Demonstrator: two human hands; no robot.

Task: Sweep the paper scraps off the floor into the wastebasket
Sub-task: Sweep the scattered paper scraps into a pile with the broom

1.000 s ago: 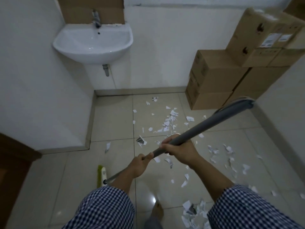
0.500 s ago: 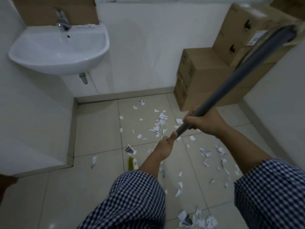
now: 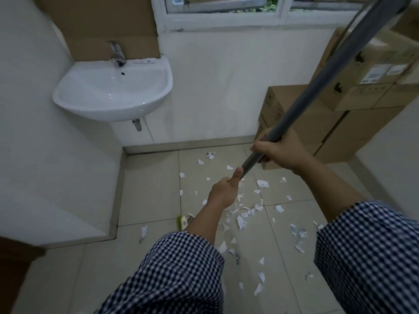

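Observation:
Both my hands grip a long grey broom handle (image 3: 322, 80) that slants from the upper right down toward the floor. My right hand (image 3: 277, 150) holds it higher up, my left hand (image 3: 223, 191) lower, thumb along the shaft. The broom's green and white head (image 3: 181, 222) peeks out on the tiles just left of my left forearm, which hides most of it. White paper scraps (image 3: 242, 214) lie scattered over the beige tiled floor (image 3: 149, 189), densest under and right of my left hand. No wastebasket is in view.
A white wall-mounted sink (image 3: 113, 91) hangs at the left with a tap above it. Stacked cardboard boxes (image 3: 353, 114) fill the right corner. A window (image 3: 226, 10) runs along the top. White walls close in left and right. A brown wooden edge (image 3: 13, 264) sits at lower left.
The broom handle has swung from nearly level to steeply raised at its upper end. The broom head moved right, closer to the scraps. My view tilted upward, bringing the window in.

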